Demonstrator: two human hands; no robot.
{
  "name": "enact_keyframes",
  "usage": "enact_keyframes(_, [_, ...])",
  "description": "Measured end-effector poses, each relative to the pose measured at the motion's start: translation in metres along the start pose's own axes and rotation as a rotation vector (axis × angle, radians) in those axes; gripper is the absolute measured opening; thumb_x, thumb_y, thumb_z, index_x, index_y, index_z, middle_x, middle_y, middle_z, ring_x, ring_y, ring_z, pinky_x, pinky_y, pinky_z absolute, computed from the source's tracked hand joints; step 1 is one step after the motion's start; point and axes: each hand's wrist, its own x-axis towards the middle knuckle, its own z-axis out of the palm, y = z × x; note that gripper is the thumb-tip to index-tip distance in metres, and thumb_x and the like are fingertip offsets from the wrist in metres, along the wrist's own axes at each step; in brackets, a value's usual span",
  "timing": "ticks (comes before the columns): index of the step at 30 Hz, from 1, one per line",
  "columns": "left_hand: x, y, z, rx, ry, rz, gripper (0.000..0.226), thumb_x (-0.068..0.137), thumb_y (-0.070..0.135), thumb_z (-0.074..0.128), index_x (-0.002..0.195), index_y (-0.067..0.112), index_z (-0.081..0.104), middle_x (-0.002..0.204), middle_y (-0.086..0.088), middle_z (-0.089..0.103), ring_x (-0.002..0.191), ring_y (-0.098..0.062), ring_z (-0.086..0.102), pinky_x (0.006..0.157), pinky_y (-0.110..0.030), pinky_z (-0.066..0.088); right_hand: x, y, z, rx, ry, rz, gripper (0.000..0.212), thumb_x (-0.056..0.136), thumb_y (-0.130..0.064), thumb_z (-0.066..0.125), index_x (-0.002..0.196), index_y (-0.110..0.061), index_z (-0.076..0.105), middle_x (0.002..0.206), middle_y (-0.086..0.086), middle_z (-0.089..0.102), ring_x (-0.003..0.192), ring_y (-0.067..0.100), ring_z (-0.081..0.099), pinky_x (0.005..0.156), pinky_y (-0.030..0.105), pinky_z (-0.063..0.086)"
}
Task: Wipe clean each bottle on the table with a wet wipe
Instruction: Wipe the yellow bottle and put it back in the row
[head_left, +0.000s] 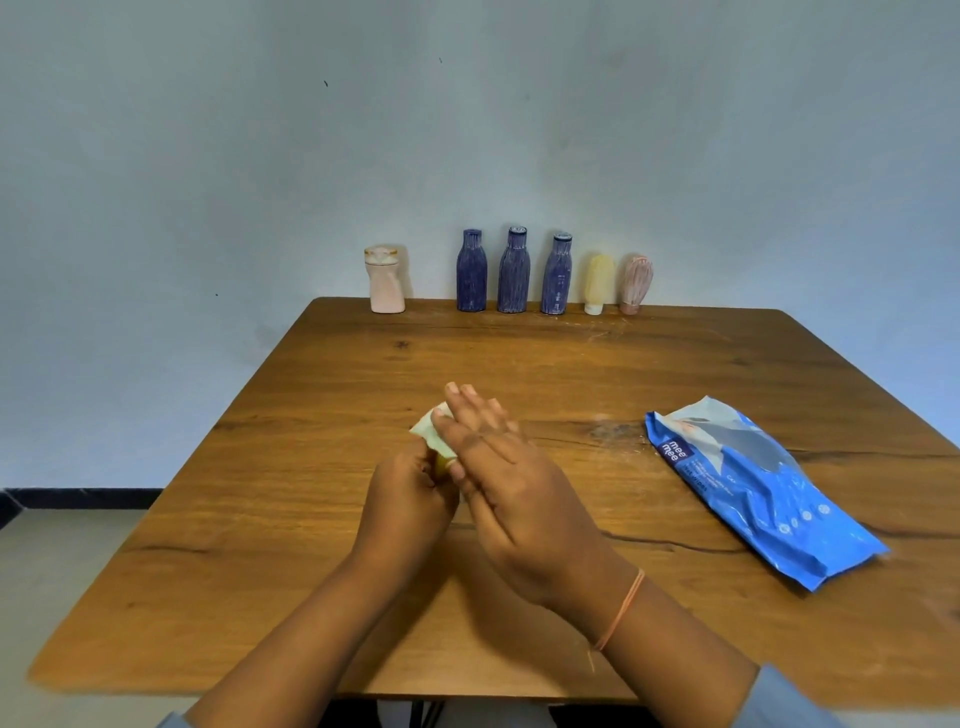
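A: Desk (571, 364) contents?
B: Wipe pack (753, 483) lies on the desk's right side; six bottles (514, 275) stand upright along its far edge
A: Hands?
B: Both above the desk's centre. Left hand (405, 499) grips a small yellowish item (441, 464), mostly hidden; right hand (498, 478), fingers straight, presses the wet wipe (427, 428) against it

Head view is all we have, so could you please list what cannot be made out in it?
Head view: the pale yellow object and white wet wipe are mostly hidden by the left hand and right hand.
Head view: labels on the blue ribbed bottles are too small and blurred.
Head view: small print on the blue plastic wipes pack is too small.
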Motion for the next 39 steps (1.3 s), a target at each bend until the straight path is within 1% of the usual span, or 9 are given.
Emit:
enact_keyframes(4, [-0.004,0.001,0.000,-0.105,-0.001,0.045,0.037,0.077,-0.003,0.067,0.062,0.030,0.059,0.053,0.014,0.061,0.055,0.010,0.057,0.051,-0.005,0.037,-0.003,0.015,-0.012,-0.115,-0.071,-0.070,0.049,0.092,-0.015,0.033,0.140,-0.003,0.035,0.147,0.013,0.034,0.140,0.018,0.023,0.116,0.029,0.014])
enact_keyframes(9, [-0.005,0.003,0.000,-0.250,-0.040,0.092,0.037,0.071,0.009,0.076,0.077,0.044,0.068,0.078,0.027,0.069,0.075,0.006,0.064,0.069,-0.015,0.051,-0.007,0.031,-0.024,-0.210,-0.079,-0.002,0.050,0.093,-0.019,0.030,0.141,-0.004,0.033,0.147,0.013,0.035,0.139,0.017,0.024,0.115,0.033,0.019])
enact_keyframes(13, [-0.003,0.007,0.001,-0.149,-0.050,0.050,0.041,0.075,-0.003,0.069,0.063,0.034,0.058,0.053,0.029,0.061,0.054,0.014,0.056,0.051,-0.005,0.039,-0.004,0.014,-0.017,-0.260,-0.081,-0.088,0.053,0.087,-0.013,0.033,0.138,0.001,0.035,0.144,0.020,0.037,0.136,0.028,0.031,0.111,0.044,0.025])
enact_keyframes(16, [-0.003,0.012,-0.002,-0.058,-0.062,0.074,0.043,0.080,-0.004,0.062,0.067,0.036,0.052,0.045,0.022,0.053,0.056,0.021,0.053,0.049,-0.002,0.038,-0.006,0.006,-0.010,-0.344,-0.101,-0.213,0.053,0.084,-0.009,0.034,0.135,0.003,0.041,0.143,0.022,0.038,0.135,0.032,0.033,0.111,0.041,0.028])
enact_keyframes(22, [-0.005,0.007,-0.001,-0.123,-0.084,0.066,0.046,0.075,-0.007,0.067,0.058,0.034,0.056,0.051,0.030,0.060,0.055,0.014,0.057,0.050,-0.004,0.038,-0.009,0.016,-0.020,-0.256,-0.117,-0.225,0.054,0.086,-0.007,0.037,0.139,0.001,0.034,0.147,0.018,0.032,0.138,0.025,0.028,0.114,0.034,0.022])
enact_keyframes(26, [-0.007,0.003,0.004,-0.191,-0.074,0.080,0.036,0.072,-0.001,0.073,0.062,0.032,0.063,0.058,0.026,0.065,0.058,0.010,0.059,0.054,-0.007,0.042,-0.017,0.027,-0.022,-0.211,-0.107,-0.159,0.051,0.091,-0.011,0.036,0.141,0.000,0.031,0.147,0.016,0.033,0.139,0.023,0.028,0.113,0.036,0.025])
enact_keyframes(30, [-0.009,0.003,0.005,-0.239,-0.062,0.110,0.032,0.069,0.012,0.076,0.075,0.043,0.069,0.073,0.026,0.069,0.069,0.008,0.062,0.065,-0.012,0.048,-0.022,0.033,-0.026,-0.206,-0.074,-0.070,0.050,0.093,-0.015,0.035,0.141,-0.002,0.029,0.146,0.014,0.035,0.138,0.020,0.029,0.115,0.028,0.019])
enact_keyframes(35, [-0.006,-0.003,0.004,-0.157,-0.076,0.044,0.038,0.075,-0.005,0.068,0.067,0.032,0.062,0.058,0.029,0.064,0.057,0.012,0.058,0.053,-0.006,0.040,-0.017,0.015,-0.011,-0.227,-0.041,-0.094,0.049,0.091,-0.013,0.036,0.138,0.002,0.036,0.143,0.020,0.038,0.136,0.026,0.032,0.115,0.031,0.018])
enact_keyframes(39, [-0.008,-0.001,0.001,-0.067,-0.056,0.068,0.046,0.078,-0.007,0.061,0.069,0.037,0.057,0.062,0.039,0.059,0.064,0.016,0.059,0.053,-0.005,0.042,-0.014,0.004,-0.005,-0.231,-0.062,-0.179,0.049,0.089,-0.011,0.035,0.135,0.004,0.039,0.141,0.022,0.040,0.135,0.029,0.034,0.115,0.035,0.020])
